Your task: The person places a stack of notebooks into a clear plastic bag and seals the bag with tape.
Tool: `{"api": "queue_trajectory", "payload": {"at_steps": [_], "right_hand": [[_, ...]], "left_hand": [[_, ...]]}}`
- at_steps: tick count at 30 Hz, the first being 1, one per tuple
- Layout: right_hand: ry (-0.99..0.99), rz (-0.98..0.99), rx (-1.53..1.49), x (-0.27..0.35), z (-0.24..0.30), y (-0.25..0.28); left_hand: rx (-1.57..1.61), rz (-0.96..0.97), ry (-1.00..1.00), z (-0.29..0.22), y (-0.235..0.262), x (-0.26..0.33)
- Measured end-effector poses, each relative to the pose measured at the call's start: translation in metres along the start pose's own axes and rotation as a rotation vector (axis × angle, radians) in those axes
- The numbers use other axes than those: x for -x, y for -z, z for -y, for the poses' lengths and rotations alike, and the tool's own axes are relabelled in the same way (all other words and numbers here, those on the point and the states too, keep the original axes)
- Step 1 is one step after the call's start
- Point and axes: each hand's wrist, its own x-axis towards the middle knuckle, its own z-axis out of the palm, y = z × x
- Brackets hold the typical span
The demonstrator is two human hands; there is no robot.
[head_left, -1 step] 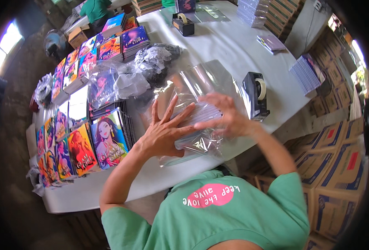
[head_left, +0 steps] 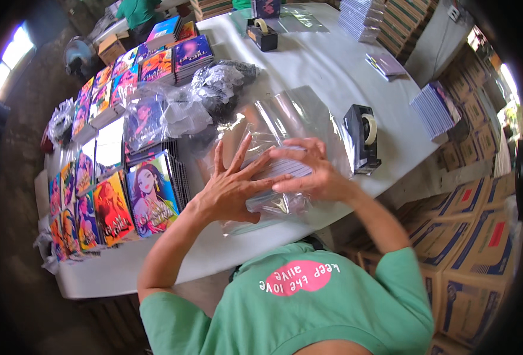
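A stack of thin notebooks or books, pale edges showing (head_left: 290, 168), lies wrapped in clear plastic between my hands near the table's front edge. My left hand (head_left: 229, 183) presses on its left side, fingers spread wide and palm down. From the right, my right hand (head_left: 317, 171) reaches over the wrapped stack, fingers bent and apart; its fingertips come close to those of the left. Behind them spread flat clear plastic sheets or bags (head_left: 297, 106). Just right of my right hand stands a black tape dispenser (head_left: 363, 141).
Piles of colourful illustrated notebooks (head_left: 155, 189) fill the table's left side, with crumpled plastic (head_left: 184, 112) among them. Another tape dispenser (head_left: 262, 35) stands at the far side. Wrapped stacks (head_left: 434, 112) sit at the right edge. Cardboard boxes (head_left: 474, 248) are piled on the right.
My right hand has shifted very slightly over the wrapped stack and looks less blurred. The left hand stays pressed in place.
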Motion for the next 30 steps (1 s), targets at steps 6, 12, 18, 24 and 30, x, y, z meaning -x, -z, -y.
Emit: {"api": "queue_trajectory", "payload": {"at_steps": [6, 12, 18, 24, 30], "right_hand": [[-0.03, -0.399, -0.31, -0.027, -0.007, 0.028], [-0.442, -0.192, -0.506, 0.023, 0.001, -0.009], [-0.51, -0.241, -0.736, 0.042, -0.004, -0.053], [-0.67, -0.179, -0.918, 0.009, 0.009, -0.03], [-1.083, 0.251, -1.205, -0.024, -0.031, -0.025]], "left_hand": [[0.255, -0.892, 0.014, -0.029, -0.013, -0.021], [0.515, -1.307, 0.025, -0.023, 0.011, 0.007], [0.41, -0.885, 0.383, -0.021, -0.059, 0.01], [0.672, -0.784, 0.452, -0.001, -0.045, -0.013], [0.952, -0.608, 0.518, 0.02, -0.021, -0.025]]}}
